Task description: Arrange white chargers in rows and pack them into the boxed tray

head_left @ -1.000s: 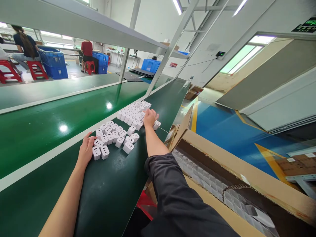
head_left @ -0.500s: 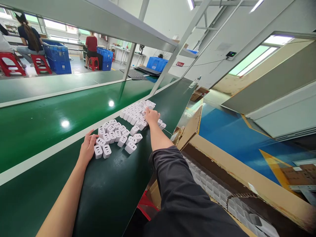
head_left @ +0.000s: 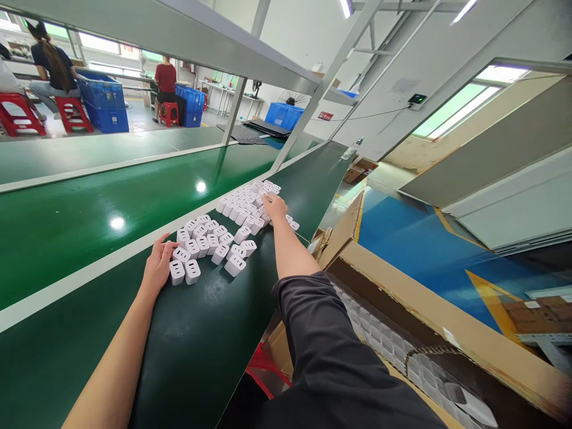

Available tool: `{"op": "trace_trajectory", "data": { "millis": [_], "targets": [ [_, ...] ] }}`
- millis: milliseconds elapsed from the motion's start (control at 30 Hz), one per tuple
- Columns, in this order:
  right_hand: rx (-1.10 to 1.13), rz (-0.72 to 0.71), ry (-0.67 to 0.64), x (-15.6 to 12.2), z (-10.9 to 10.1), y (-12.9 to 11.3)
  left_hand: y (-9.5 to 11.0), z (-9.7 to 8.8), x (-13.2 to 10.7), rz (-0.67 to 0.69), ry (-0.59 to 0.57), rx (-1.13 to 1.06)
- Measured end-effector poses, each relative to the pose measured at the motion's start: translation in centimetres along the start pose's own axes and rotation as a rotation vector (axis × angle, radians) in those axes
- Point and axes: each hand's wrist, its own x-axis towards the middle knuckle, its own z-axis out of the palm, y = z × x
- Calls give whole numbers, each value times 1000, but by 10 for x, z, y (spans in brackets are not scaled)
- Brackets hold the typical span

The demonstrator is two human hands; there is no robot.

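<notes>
Brt o/head tubes (head_left: 465, 11); glare on grn belt (head_left: 147, 193); edges stretched

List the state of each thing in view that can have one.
White blocks: loose, visible slots mostly facing up.
Left hand: beside the nearer blocks, fingers loosely curled.
Right hand: at the farther blocks; grip unclear.
Cardboard box: open.
Leftmost blue crates: stacked.
Ceiling light: lit.
Wall device: screen lit.

Charger blocks (head_left: 202, 246) on the bench (head_left: 201, 345) — carton (head_left: 402, 286) to their right.
</notes>
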Motion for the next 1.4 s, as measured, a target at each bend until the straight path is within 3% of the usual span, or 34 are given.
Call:
{"op": "trace_trajectory", "data": {
  "millis": [133,367,600,967,1133,1267,1400],
  "targets": [
    [-34,-52,-110,0,3,-6,0,0,1,-2,0,-10],
    [-90,-3,-105,-1,4,-9,1,3,1,-10,11,-10],
    [-100,-161,-286,4,-4,-18,-1,3,1,-1,20,-10],
    [-193,-112,-395,-2,-15,-28,4,2,-1,-8,7,8],
    [-248,-33,-398,-6,-19,-29,2,2,0,-18,9,32],
    [-285,9,-317,-14,-18,-28,0,3,1,-5,10,20],
    [-272,-26,-280,-21,-20,-29,2,3,0,1,8,17]
  ]
}}
